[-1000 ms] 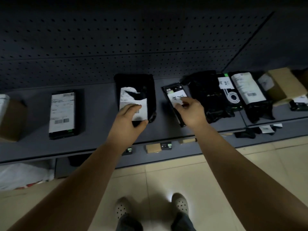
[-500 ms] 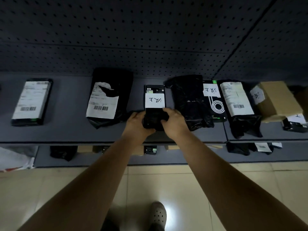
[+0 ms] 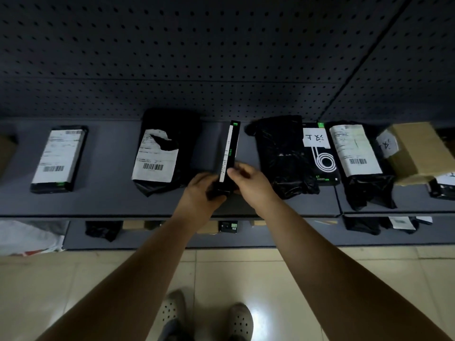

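The slim black box [image 3: 232,146] is being held on its long edge at the shelf [image 3: 110,200], its near end being pinched in the grip of the left hand [image 3: 203,193] and right hand [image 3: 250,185]. Its far end is going unsupported, so toppling against the neighbouring black poly bag [image 3: 278,156] is being risked.

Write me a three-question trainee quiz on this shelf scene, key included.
1. True or false: the slim black box is held on edge by the left hand and right hand.
2. What lies just left of it on the shelf? A) a cardboard box B) a black mailer bag C) a shoe
3. Fill in: the bag's torn label carries a ____ near its lower edge.
Key: 1 true; 2 B; 3 barcode.
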A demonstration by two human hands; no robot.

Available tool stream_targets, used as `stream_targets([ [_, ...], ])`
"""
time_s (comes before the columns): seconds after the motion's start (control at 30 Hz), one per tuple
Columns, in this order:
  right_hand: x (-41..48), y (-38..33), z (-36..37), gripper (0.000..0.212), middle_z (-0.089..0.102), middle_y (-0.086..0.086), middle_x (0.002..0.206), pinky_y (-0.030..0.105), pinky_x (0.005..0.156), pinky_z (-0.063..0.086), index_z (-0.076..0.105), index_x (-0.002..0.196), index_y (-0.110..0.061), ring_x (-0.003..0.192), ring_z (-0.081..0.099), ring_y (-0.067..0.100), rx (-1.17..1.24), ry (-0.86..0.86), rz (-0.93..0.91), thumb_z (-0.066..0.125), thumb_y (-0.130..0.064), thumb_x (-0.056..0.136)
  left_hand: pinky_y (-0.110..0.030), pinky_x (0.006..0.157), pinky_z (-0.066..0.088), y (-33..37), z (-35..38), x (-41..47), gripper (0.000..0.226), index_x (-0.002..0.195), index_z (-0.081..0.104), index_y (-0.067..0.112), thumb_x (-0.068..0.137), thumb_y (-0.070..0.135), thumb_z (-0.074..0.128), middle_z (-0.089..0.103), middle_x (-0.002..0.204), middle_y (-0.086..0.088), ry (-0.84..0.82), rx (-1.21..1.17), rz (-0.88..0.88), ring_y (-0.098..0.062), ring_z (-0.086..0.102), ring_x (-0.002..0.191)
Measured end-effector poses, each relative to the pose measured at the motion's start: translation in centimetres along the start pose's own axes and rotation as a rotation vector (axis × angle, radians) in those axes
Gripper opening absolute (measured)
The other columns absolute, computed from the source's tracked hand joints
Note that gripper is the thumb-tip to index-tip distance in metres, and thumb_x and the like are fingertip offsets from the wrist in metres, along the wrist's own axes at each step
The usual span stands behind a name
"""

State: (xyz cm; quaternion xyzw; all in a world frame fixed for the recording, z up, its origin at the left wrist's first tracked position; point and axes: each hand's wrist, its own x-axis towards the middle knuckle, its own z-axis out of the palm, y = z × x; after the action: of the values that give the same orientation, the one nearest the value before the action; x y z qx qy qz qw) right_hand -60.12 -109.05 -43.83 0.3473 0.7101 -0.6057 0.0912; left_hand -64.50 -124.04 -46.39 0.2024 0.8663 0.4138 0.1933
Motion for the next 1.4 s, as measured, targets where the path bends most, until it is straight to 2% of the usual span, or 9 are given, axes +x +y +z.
stream_targets([
  [0.13, -0.3, 0.6, -0.4, 0.037, 0.066, 0.007, 0.125, 0.035, 0.099, 0.051, 0.058, 0.135, -0.023, 0.109, 0.064, 0.026, -0.001, 0.118, 0.040, 0.049, -0.019, 0.099, -0.021, 0.102, 0.042, -0.2, 0.1, 0.1, 0.043, 0.119, 0.066, 0.014, 0.077, 0.012, 0.078, 0.046, 0.132, 0.001, 0.032, 0.043, 0.064, -0.006, 0.048, 0.115],
  [0.2, -1.3, 1.0, -0.6, 0.039, 0.061, 0.009, 0.133, 0.022, 0.098, 0.042, 0.054, 0.139, -0.017, 0.119, 0.059, 0.027, -0.168, 0.182, 0.047, 0.047, -0.022, 0.101, -0.013, 0.102, 0.033, 0.0, 0.2, 0.2, 0.043, 0.122, 0.064, 0.016, 0.081, 0.014, 0.075, 0.045, 0.134, 0.000, 0.016, 0.074, 0.046, -0.003, 0.045, 0.115],
  [0.33, -1.8, 2.1, 0.4, 0.034, 0.063, 0.014, 0.127, 0.028, 0.092, 0.046, 0.062, 0.128, -0.011, 0.113, 0.060, 0.027, -0.260, 0.202, 0.032, 0.051, -0.028, 0.101, -0.025, 0.099, 0.042, 0.2, 0.0, 0.9, 0.047, 0.133, 0.054, 0.025, 0.088, 0.013, 0.066, 0.048, 0.134, -0.003, -0.062, 0.058, -0.085, -0.015, 0.054, 0.110],
  [0.43, -1.9, 1.9, 1.0, 0.024, 0.070, 0.003, 0.107, 0.025, 0.076, 0.047, 0.068, 0.116, -0.010, 0.092, 0.064, 0.019, -0.075, 0.243, 0.031, 0.061, -0.023, 0.097, -0.022, 0.089, 0.047, 0.4, -0.4, 0.8, 0.054, 0.133, 0.053, 0.027, 0.086, 0.004, 0.064, 0.054, 0.123, -0.004, -0.074, 0.022, -0.089, -0.010, 0.057, 0.091],
  [0.73, -4.3, -2.3, -0.9, 0.028, 0.067, 0.001, 0.100, 0.029, 0.084, 0.054, 0.059, 0.102, -0.021, 0.091, 0.065, 0.014, 0.460, 0.215, -0.199, 0.067, 0.002, 0.088, -0.006, 0.082, 0.043, 4.8, -5.3, 0.4, 0.066, 0.135, 0.047, 0.030, 0.079, 0.009, 0.074, 0.047, 0.125, 0.005, 0.083, -0.123, 0.200, 0.000, 0.052, 0.099],
  [0.83, -5.3, -3.2, -2.7, 0.026, 0.069, -0.003, 0.100, 0.028, 0.083, 0.055, 0.063, 0.110, -0.017, 0.097, 0.066, 0.015, 0.404, 0.178, -0.187, 0.062, 0.002, 0.091, -0.022, 0.103, 0.036, 5.4, -7.7, 1.2, 0.064, 0.138, 0.047, 0.026, 0.080, 0.019, 0.076, 0.037, 0.141, -0.001, 0.139, 0.062, 0.317, -0.014, 0.040, 0.127],
  [0.97, -6.7, -4.0, -4.7, 0.026, 0.070, -0.003, 0.105, 0.030, 0.090, 0.052, 0.069, 0.113, -0.022, 0.100, 0.064, 0.013, 0.204, 0.149, -0.137, 0.060, -0.005, 0.094, -0.042, 0.111, 0.032, 6.8, -9.5, 2.1, 0.045, 0.128, 0.061, 0.020, 0.084, 0.021, 0.072, 0.047, 0.141, -0.002, 0.065, 0.361, 0.475, -0.026, 0.036, 0.131],
  [1.17, -8.6, -6.1, -6.0, 0.027, 0.068, -0.008, 0.103, -0.002, 0.064, 0.041, 0.069, 0.117, -0.020, 0.087, 0.060, -0.006, -0.040, 0.058, -0.195, 0.056, -0.007, 0.098, -0.031, 0.098, 0.042, 9.1, -10.9, 1.8, 0.029, 0.121, 0.065, 0.023, 0.093, 0.026, 0.061, 0.058, 0.128, 0.007, -0.195, 0.477, 0.423, -0.014, 0.055, 0.114],
  [1.4, -9.1, -7.2, -4.6, 0.051, 0.054, -0.004, 0.133, 0.011, 0.088, 0.040, 0.051, 0.140, -0.022, 0.121, 0.051, 0.009, 0.157, 0.228, -0.303, 0.067, -0.013, 0.092, -0.008, 0.058, 0.042, 8.8, -12.0, -0.5, 0.018, 0.103, 0.066, 0.028, 0.089, 0.016, 0.066, 0.060, 0.087, 0.020, -0.045, 0.077, 0.094, 0.006, 0.057, 0.076],
])
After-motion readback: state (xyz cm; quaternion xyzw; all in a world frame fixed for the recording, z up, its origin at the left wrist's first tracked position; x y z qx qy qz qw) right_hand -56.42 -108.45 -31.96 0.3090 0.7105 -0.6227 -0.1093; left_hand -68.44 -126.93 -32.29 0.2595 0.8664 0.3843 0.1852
